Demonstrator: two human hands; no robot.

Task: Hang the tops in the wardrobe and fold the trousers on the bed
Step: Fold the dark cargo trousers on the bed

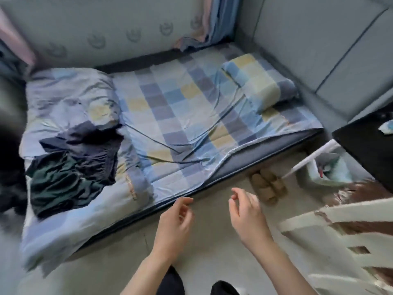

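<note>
A heap of dark clothes [72, 165], navy on top and dark green below, lies crumpled on the pale quilt [63, 99] at the left of the bed [187, 116]. The bed has a blue, yellow and grey checked sheet. My left hand [174, 226] hovers over the floor by the bed's near edge, fingers loosely curled and apart, holding nothing. My right hand [246, 213] floats beside it, also empty with fingers apart. Both hands are well to the right of the clothes. No wardrobe is in view.
A checked pillow [259, 84] lies at the bed's far right. Slippers [268, 186] sit on the floor under the bed edge. A black table [365, 145] and a white bin [325, 171] stand at right. A cream slatted chair [340, 237] is near right.
</note>
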